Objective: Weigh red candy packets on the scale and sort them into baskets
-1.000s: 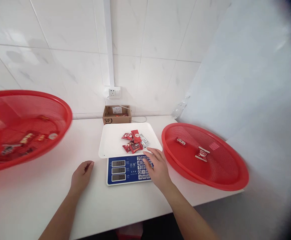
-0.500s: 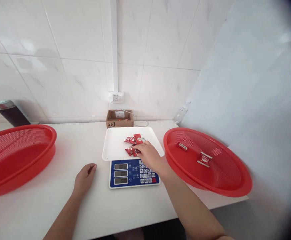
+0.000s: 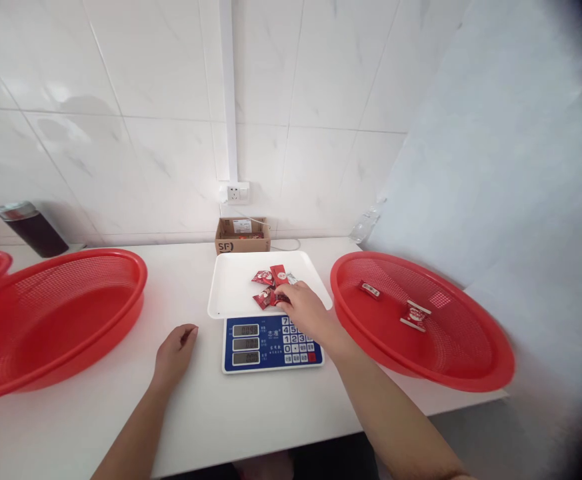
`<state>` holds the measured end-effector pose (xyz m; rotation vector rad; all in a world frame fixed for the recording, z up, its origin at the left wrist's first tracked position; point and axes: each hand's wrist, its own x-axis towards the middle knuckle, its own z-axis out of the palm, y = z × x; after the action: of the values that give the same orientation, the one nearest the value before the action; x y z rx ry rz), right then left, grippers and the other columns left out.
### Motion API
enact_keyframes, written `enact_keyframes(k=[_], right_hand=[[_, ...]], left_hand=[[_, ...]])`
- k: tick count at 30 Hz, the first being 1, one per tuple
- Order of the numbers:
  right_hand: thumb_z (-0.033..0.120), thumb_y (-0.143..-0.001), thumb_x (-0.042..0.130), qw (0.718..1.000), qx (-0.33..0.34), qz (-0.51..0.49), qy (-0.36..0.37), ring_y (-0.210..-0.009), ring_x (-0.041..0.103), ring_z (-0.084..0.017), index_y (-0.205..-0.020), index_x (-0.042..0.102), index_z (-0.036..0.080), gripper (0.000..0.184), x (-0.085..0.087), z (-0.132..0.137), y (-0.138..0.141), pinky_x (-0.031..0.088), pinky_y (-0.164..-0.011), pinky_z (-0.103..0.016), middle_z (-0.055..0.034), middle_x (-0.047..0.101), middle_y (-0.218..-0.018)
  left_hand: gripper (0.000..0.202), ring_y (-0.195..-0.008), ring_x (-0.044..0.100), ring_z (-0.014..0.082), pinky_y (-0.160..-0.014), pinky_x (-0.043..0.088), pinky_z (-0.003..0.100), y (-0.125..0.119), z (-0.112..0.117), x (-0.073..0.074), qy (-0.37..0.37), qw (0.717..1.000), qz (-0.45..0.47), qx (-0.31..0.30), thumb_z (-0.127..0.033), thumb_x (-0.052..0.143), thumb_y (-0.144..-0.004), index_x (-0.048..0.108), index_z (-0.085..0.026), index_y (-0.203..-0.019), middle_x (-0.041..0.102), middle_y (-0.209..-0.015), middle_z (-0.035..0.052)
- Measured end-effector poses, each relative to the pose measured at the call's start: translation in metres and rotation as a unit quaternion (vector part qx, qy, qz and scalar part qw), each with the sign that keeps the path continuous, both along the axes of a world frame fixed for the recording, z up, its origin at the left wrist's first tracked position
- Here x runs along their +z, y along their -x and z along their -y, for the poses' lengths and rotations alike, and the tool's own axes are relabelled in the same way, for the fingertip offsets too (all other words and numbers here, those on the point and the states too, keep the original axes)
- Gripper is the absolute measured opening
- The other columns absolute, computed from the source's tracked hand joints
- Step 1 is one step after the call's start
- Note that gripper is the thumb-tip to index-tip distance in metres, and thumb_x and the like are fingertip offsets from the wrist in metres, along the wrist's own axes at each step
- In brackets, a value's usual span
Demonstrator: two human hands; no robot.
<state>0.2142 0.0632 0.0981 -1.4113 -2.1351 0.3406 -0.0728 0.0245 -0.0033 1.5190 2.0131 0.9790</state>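
Observation:
My right hand (image 3: 303, 307) is over the white weighing pan (image 3: 231, 293), its fingers closed around a small red wrapped sweet (image 3: 281, 299) that they partly hide. Other red-wrapped sweets (image 3: 263, 277) lie beside the fingertips, and a silvery wrapper shows behind the hand. Below the pan is the blue panel of the digital scale (image 3: 271, 343); its top readout looks like 0.098. My left hand (image 3: 175, 353) rests on the table left of the scale, fingers curled in, with nothing visible in it.
At right, a red mesh basket (image 3: 385, 347) holds two red-and-white wrapped sweets (image 3: 415, 316). Another red basket (image 3: 71, 320) stands at left, with a further basket's rim (image 3: 1, 263) beyond it. Along the wall are a dark flask (image 3: 38, 232), a small cardboard box (image 3: 241, 245) and a clear bottle (image 3: 365, 227).
The left basket has shifted right, and another basket's rim now shows at the far left. The scale's top readout has changed. My right hand stays at the sweets; my left hand keeps its place.

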Motion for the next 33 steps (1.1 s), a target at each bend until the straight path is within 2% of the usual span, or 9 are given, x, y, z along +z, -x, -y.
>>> enact_keyframes(k=[3, 5, 8, 11, 13, 15, 21, 27, 33], right_hand=[[0.023, -0.080, 0.056, 0.990, -0.013, -0.139, 0.000, -0.089, 0.056, -0.018, -0.094, 0.062, 0.027, 0.016, 0.004, 0.015, -0.010, 0.045, -0.077, -0.034, -0.0020, 0.062, -0.092], [0.031, -0.078, 0.058, 0.964, -0.017, -0.265, 0.028, -0.086, 0.059, -0.017, -0.095, 0.060, 0.027, 0.018, -0.002, 0.028, -0.021, 0.047, -0.076, -0.035, -0.0020, 0.062, -0.097], [0.042, -0.074, 0.061, 0.878, 0.006, -0.469, 0.094, -0.086, 0.062, -0.021, -0.093, 0.058, 0.025, 0.025, -0.023, 0.050, -0.040, 0.050, -0.073, -0.038, -0.0041, 0.064, -0.095], [0.048, -0.077, 0.057, 0.792, 0.003, -0.585, 0.177, -0.091, 0.063, -0.023, -0.095, 0.055, 0.027, 0.028, -0.048, 0.071, -0.058, 0.051, -0.073, -0.043, -0.0051, 0.065, -0.098], [0.051, -0.081, 0.050, 0.757, -0.017, -0.607, 0.240, -0.090, 0.063, -0.023, -0.100, 0.056, 0.028, 0.030, -0.062, 0.083, -0.068, 0.052, -0.070, -0.042, -0.0058, 0.065, -0.100], [0.053, -0.082, 0.048, 0.744, -0.034, -0.609, 0.272, -0.084, 0.063, -0.022, -0.103, 0.056, 0.027, 0.034, -0.071, 0.092, -0.076, 0.051, -0.061, -0.036, -0.0072, 0.064, -0.100], [0.039, -0.073, 0.066, 0.716, -0.063, -0.630, 0.294, -0.052, 0.048, -0.008, -0.091, 0.063, 0.024, 0.023, -0.088, 0.096, -0.084, 0.033, -0.039, -0.018, -0.0004, 0.059, -0.071], [0.038, -0.069, 0.070, 0.680, -0.084, -0.666, 0.294, -0.052, 0.049, -0.009, -0.087, 0.065, 0.021, 0.025, -0.109, 0.085, -0.087, 0.037, -0.043, -0.020, -0.0005, 0.060, -0.068], [0.035, -0.063, 0.076, 0.625, -0.078, -0.709, 0.318, -0.057, 0.051, -0.008, -0.084, 0.066, 0.021, 0.027, -0.112, 0.081, -0.092, 0.041, -0.053, -0.019, 0.0006, 0.061, -0.069]], left_hand=[[0.031, -0.084, 0.060, 0.0207, -0.076, 0.047, 0.032, 0.000, 0.001, 0.000, -0.006, 1.000, 0.004, 0.000, -0.047, 0.044, -0.077, 0.060, -0.023, -0.088, 0.065, -0.091, 0.0028], [0.031, -0.084, 0.060, 0.0204, -0.076, 0.047, 0.031, 0.000, 0.001, -0.001, -0.007, 1.000, 0.006, 0.001, -0.046, 0.044, -0.077, 0.060, -0.023, -0.088, 0.065, -0.090, 0.0027], [0.030, -0.084, 0.060, 0.0204, -0.075, 0.048, 0.031, -0.001, 0.000, 0.000, -0.007, 1.000, 0.008, 0.001, -0.046, 0.045, -0.076, 0.060, -0.023, -0.086, 0.065, -0.090, 0.0023], [0.029, -0.084, 0.060, 0.0203, -0.075, 0.048, 0.030, -0.001, 0.000, 0.001, -0.005, 1.000, 0.009, 0.002, -0.045, 0.045, -0.076, 0.061, -0.023, -0.086, 0.065, -0.091, 0.0021], [0.029, -0.084, 0.060, 0.0201, -0.076, 0.047, 0.030, -0.001, 0.000, 0.001, -0.003, 1.000, 0.006, 0.003, -0.045, 0.045, -0.076, 0.061, -0.024, -0.087, 0.065, -0.092, 0.0017], [0.029, -0.084, 0.060, 0.0199, -0.076, 0.047, 0.030, -0.002, 0.000, 0.001, -0.001, 1.000, 0.004, 0.006, -0.045, 0.045, -0.076, 0.061, -0.024, -0.087, 0.065, -0.092, 0.0015], [0.031, -0.084, 0.060, 0.0202, -0.077, 0.047, 0.031, -0.002, 0.000, 0.002, 0.000, 1.000, -0.007, 0.010, -0.046, 0.044, -0.076, 0.060, -0.023, -0.087, 0.065, -0.093, 0.0023], [0.033, -0.085, 0.060, 0.0219, -0.077, 0.047, 0.033, -0.005, 0.002, 0.006, 0.004, 1.000, -0.023, 0.018, -0.047, 0.043, -0.076, 0.060, -0.022, -0.088, 0.066, -0.092, 0.0036], [0.035, -0.087, 0.060, 0.0232, -0.078, 0.047, 0.033, -0.010, 0.002, 0.011, 0.018, 0.998, -0.038, 0.037, -0.049, 0.042, -0.075, 0.061, -0.023, -0.089, 0.066, -0.094, 0.0032]])
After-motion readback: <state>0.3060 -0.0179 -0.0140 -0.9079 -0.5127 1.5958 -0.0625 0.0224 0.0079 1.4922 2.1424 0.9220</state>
